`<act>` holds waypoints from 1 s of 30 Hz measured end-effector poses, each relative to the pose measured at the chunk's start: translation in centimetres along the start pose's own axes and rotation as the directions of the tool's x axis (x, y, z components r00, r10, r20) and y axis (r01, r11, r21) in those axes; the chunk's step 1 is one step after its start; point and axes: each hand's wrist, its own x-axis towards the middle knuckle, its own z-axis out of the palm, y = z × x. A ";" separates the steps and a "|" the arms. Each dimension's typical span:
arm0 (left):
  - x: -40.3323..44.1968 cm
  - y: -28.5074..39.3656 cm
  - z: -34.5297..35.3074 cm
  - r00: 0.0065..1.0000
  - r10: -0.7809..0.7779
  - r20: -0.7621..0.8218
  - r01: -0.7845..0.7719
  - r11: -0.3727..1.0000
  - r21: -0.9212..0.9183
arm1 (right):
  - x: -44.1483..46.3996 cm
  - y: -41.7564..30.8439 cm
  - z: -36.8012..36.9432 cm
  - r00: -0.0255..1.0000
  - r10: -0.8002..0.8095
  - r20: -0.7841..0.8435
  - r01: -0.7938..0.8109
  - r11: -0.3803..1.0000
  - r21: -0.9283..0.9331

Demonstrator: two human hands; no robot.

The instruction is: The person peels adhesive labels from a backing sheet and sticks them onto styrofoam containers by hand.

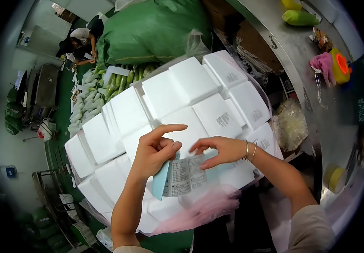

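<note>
A strip of printed labels (179, 179) with light blue backing hangs below my left hand (154, 152). My left hand grips its upper left end, thumb bent inward and index finger stretched out. Over the strip's right side is my right hand (217, 152), its thumb and fingers apart; whether the thumb touches the label cannot be made out. Both hands are above a stack of white boxes (165, 95). Black print shows on several boxes towards the right. Pink plastic film (203, 213) lies along the near edge of the stack.
A large green sack (152, 31) stands behind the boxes. Wrapped green vegetables (91, 99) lie on the green floor at the left, near a crouching person (80, 44). A metal counter (298, 80) at the right bears a yellow-orange container (340, 65) and pink cloth (323, 65).
</note>
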 end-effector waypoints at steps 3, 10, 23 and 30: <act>-1.8 -0.9 -1.8 0.997 -0.010 -0.079 0.016 0.997 0.075 | -0.7 -1.9 1.1 0.996 0.055 -0.070 -0.041 0.982 0.185; -3.9 -1.5 -1.4 0.982 -0.134 0.136 0.073 0.922 0.380 | -1.5 -6.3 2.9 0.972 0.030 -0.235 -0.039 0.999 -0.034; -0.3 -4.4 0.3 0.936 -0.215 0.279 0.173 0.970 0.168 | -0.1 -4.6 4.8 0.855 0.046 -0.517 -0.079 0.996 -0.042; 3.3 -5.6 0.2 0.916 -0.198 0.349 0.215 0.977 -0.010 | -1.3 -1.5 -0.1 0.924 0.277 -0.263 -0.095 0.834 0.544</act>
